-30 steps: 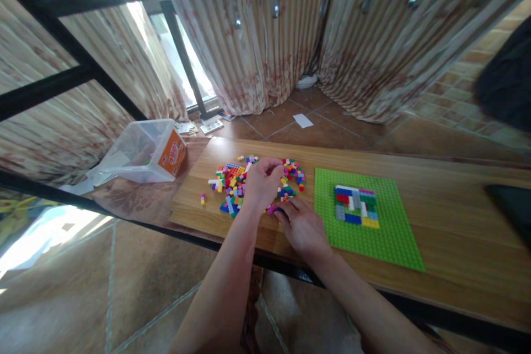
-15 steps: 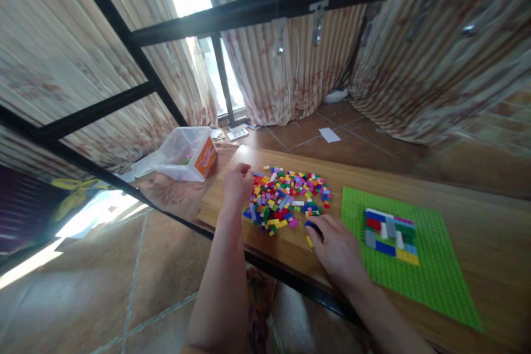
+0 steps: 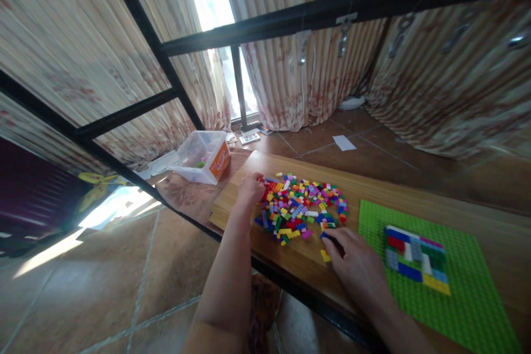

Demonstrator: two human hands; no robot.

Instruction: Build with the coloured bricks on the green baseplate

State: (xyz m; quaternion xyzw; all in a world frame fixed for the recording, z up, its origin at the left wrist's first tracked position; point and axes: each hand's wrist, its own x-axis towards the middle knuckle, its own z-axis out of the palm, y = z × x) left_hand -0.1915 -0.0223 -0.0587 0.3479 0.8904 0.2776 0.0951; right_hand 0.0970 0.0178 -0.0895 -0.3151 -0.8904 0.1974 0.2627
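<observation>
A loose pile of small toy building bricks (image 3: 296, 211) in many colours covers the left part of the wooden table. My left hand (image 3: 250, 190) is at the pile's left end, its fingers bent together beside some red bricks (image 3: 271, 191); what they pinch is too small to make out. At the near right side of the pile, my right hand (image 3: 354, 259) holds a blue brick (image 3: 325, 235) between thumb and fingers. A yellow brick (image 3: 325, 255) lies on the wood just by the thumb. Right of this hand, a flat block of joined bricks (image 3: 409, 274) sits on a green baseplate (image 3: 468, 243).
Beyond the table's left end stands a clear plastic box (image 3: 199, 157) with an orange label. A black metal rail (image 3: 265, 30) crosses above the table (image 3: 298, 163). Pleated curtains (image 3: 282, 83) hang behind, and a white paper (image 3: 344, 142) lies on the tiled floor.
My left hand has come down to the red bricks at the pile's left end. The right hand stays near the pile's right side with the blue brick. The whole view has shifted a little.
</observation>
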